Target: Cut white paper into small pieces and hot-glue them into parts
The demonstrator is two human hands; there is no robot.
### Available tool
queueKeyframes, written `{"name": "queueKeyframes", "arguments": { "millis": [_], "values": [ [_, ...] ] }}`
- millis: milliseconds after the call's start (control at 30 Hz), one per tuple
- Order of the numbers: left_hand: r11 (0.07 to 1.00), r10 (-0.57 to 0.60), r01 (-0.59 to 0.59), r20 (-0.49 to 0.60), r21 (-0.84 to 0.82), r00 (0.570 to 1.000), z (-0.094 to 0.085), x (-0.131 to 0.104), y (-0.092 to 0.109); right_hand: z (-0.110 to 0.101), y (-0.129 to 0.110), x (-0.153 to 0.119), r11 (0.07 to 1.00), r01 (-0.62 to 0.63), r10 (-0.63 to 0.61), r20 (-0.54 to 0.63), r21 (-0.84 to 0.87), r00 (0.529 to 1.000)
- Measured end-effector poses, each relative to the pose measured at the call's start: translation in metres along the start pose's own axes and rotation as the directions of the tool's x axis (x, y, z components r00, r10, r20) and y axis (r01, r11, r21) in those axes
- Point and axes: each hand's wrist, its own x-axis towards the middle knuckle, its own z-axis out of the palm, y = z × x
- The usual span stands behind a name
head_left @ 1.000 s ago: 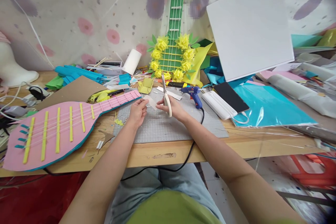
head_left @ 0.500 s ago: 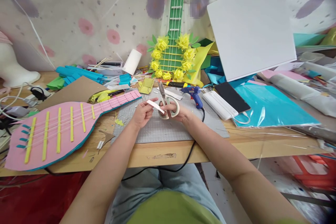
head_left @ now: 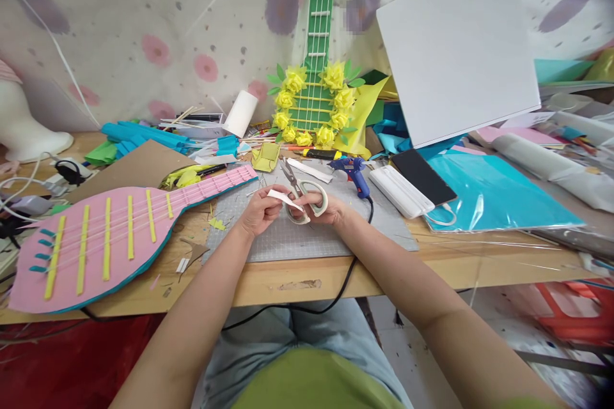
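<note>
My left hand [head_left: 260, 211] pinches a small white strip [head_left: 284, 199] over the grey cutting mat [head_left: 288, 244]. The strip's right end reaches my right hand [head_left: 329, 208], whose fingers are closed around the handles of the scissors [head_left: 314, 197]. The scissor blades point up and to the left, slightly apart, beyond the strip. A longer white strip [head_left: 311, 169] lies on the mat behind the scissors. The blue glue gun [head_left: 354, 174] rests to the right of them.
A pink paper instrument [head_left: 96, 236] lies at left; a green one with yellow flowers [head_left: 316, 96] stands behind the mat. A white power strip [head_left: 398, 190], black phone [head_left: 425, 176], blue sheet pack [head_left: 494, 192] and white board [head_left: 460, 51] are at right. A black cable [head_left: 352, 275] crosses the edge.
The scissors have turned, their blades swinging to the left and opening slightly. The longer white strip on the mat shows more fully. Both hands have shifted only slightly.
</note>
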Motion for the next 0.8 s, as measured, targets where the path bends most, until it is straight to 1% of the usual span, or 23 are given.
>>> {"name": "queueKeyframes", "arguments": {
  "millis": [100, 167, 233, 300, 333, 367, 400, 433, 500, 567, 600, 667, 733, 800],
  "values": [
    [1.000, 0.009, -0.009, -0.032, 0.016, 0.999, 0.001, 0.001, 0.000, -0.001, 0.002, 0.001, 0.999, 0.009, -0.009, 0.004, -0.031, 1.000],
    [0.999, 0.020, -0.018, -0.067, 0.026, 0.998, 0.001, 0.002, 0.000, -0.002, 0.001, 0.001, 0.996, 0.012, -0.013, -0.011, -0.084, 1.000],
    [1.000, 0.026, -0.024, -0.118, 0.019, 0.993, 0.001, 0.003, 0.001, -0.002, -0.002, 0.000, 0.982, 0.021, -0.034, -0.066, -0.187, 0.997],
    [1.000, 0.025, -0.025, -0.188, 0.002, 0.982, 0.000, 0.004, 0.002, -0.005, -0.005, -0.003, 0.928, 0.062, -0.130, -0.164, -0.368, 0.978],
    [1.000, 0.021, -0.023, -0.223, -0.006, 0.975, -0.001, 0.005, 0.002, -0.007, -0.007, -0.005, 0.873, 0.075, -0.199, -0.211, -0.483, 0.957],
    [1.000, 0.017, -0.021, -0.256, -0.012, 0.967, -0.003, 0.005, 0.003, -0.009, -0.008, -0.008, 0.794, 0.069, -0.269, -0.247, -0.604, 0.931],
    [1.000, 0.014, -0.019, -0.284, -0.016, 0.959, -0.004, 0.005, 0.003, -0.012, -0.010, -0.010, 0.697, 0.041, -0.326, -0.266, -0.716, 0.907],
    [1.000, 0.011, -0.018, -0.307, -0.019, 0.952, -0.005, 0.006, 0.003, -0.014, -0.011, -0.013, 0.589, -0.009, -0.359, -0.272, -0.808, 0.893],
    [1.000, 0.008, -0.016, -0.339, -0.021, 0.941, -0.007, 0.006, 0.004, -0.019, -0.011, -0.017, 0.382, -0.129, -0.348, -0.272, -0.915, 0.897],
    [1.000, 0.012, -0.019, -0.359, -0.016, 0.933, -0.008, 0.006, 0.004, -0.020, -0.010, -0.020, 0.225, -0.219, -0.299, -0.281, -0.949, 0.912],
    [1.000, 0.015, -0.021, -0.364, -0.010, 0.931, -0.008, 0.006, 0.004, -0.019, -0.010, -0.021, 0.170, -0.246, -0.274, -0.285, -0.954, 0.918],
    [1.000, 0.020, -0.021, -0.367, 0.002, 0.930, -0.008, 0.007, 0.003, -0.016, -0.009, -0.022, 0.090, -0.271, -0.249, -0.285, -0.958, 0.926],
    [1.000, 0.016, -0.014, -0.364, 0.009, 0.931, -0.007, 0.007, 0.004, -0.012, -0.009, -0.022, 0.037, -0.282, -0.242, -0.283, -0.959, 0.928],
    [1.000, 0.010, -0.007, -0.361, 0.010, 0.933, -0.007, 0.007, 0.004, -0.008, -0.010, -0.021, 0.006, -0.292, -0.237, -0.285, -0.956, 0.929]
  ]
}}
